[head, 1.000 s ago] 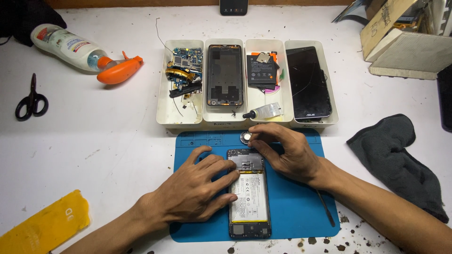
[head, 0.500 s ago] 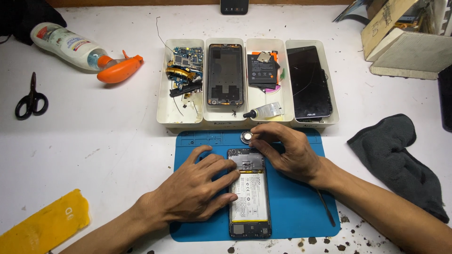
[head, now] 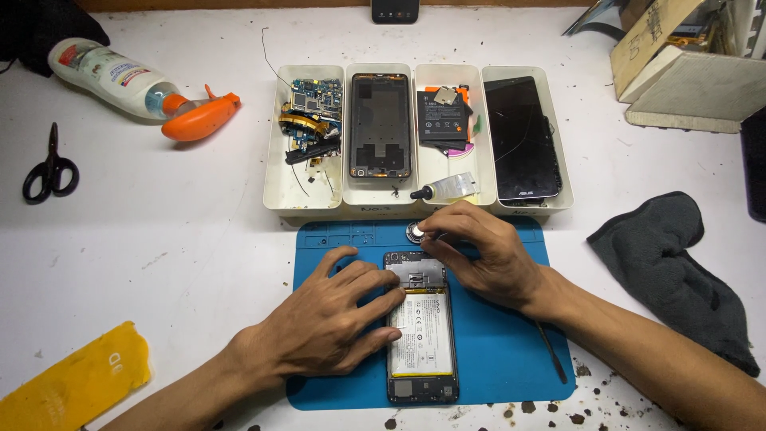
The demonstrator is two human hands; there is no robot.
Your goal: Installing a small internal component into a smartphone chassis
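Opened black smartphone (head: 423, 335), back cover off and white-labelled battery exposed, lying lengthwise on a blue rectangular silicone mat (head: 495, 351) on the white worktop (head: 199, 255). Left hand (head: 323, 323) rests flat, fingers spread, pressing the phone's left edge and battery. Right hand (head: 487, 255) curls over the phone's top end, fingertips pinching a small round silvery part (head: 415, 232) just above it. Beyond the mat: a white four-compartment plastic tray (head: 275, 199) holding phone parts; at right, a dark grey cloth (head: 678, 271).
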